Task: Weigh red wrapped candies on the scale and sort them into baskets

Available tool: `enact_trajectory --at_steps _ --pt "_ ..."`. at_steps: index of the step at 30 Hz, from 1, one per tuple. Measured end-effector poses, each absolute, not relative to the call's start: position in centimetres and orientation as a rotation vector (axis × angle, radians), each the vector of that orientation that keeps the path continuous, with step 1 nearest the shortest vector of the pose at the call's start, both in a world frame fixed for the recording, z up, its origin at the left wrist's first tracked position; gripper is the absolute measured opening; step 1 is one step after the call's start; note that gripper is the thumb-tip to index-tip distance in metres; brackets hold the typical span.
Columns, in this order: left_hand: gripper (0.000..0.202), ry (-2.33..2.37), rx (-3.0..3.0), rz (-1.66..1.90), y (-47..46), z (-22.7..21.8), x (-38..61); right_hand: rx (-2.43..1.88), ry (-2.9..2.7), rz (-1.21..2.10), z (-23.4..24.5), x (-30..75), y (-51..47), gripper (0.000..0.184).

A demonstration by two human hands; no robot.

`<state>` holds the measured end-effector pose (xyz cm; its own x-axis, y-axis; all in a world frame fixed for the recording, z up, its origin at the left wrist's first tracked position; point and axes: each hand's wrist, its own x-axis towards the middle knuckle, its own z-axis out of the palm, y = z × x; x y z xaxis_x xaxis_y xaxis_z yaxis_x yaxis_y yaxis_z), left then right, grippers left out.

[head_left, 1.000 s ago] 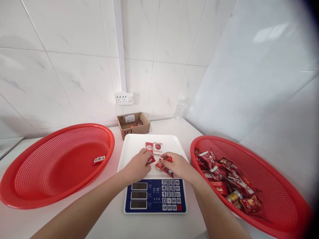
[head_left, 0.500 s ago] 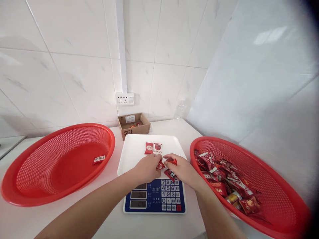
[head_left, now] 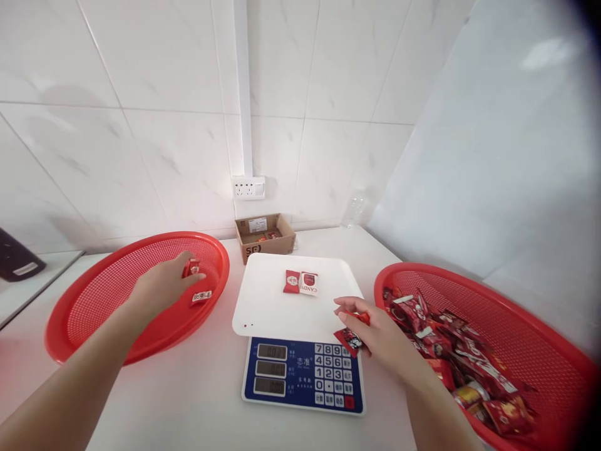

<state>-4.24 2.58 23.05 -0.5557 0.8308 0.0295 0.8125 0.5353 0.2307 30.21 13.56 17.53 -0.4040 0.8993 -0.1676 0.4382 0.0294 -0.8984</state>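
Note:
My left hand is over the inside of the left red basket, with a small red candy packet between its fingers and thumb. Below it, a candy with a white label lies on the basket floor. At the right front of the scale, my right hand is closed on red candies; a dark-printed packet sticks out under its fingers. Two candies, one red and one white and red, lie side by side on the scale's white tray.
The right red basket holds a heap of red-wrapped sweets. Behind the scale stands an open cardboard box with a few packets inside. A clear plastic container stands by the wall, and a dark object is at far left.
My left hand has moved from the scale to the left basket with a red packet. My right hand stays near the scale with its candies. The view has turned slightly left.

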Motion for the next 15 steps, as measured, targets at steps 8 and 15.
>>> enact_trajectory --at_steps 8,15 --pt "0.05 2.464 1.714 0.328 4.8 21.3 -2.0 -1.339 -1.947 1.344 17.7 30.0 13.1 0.038" --pt "0.037 1.936 2.147 0.304 11.6 18.9 6.6 -1.314 -1.922 1.36 17.9 30.3 12.1 0.039"
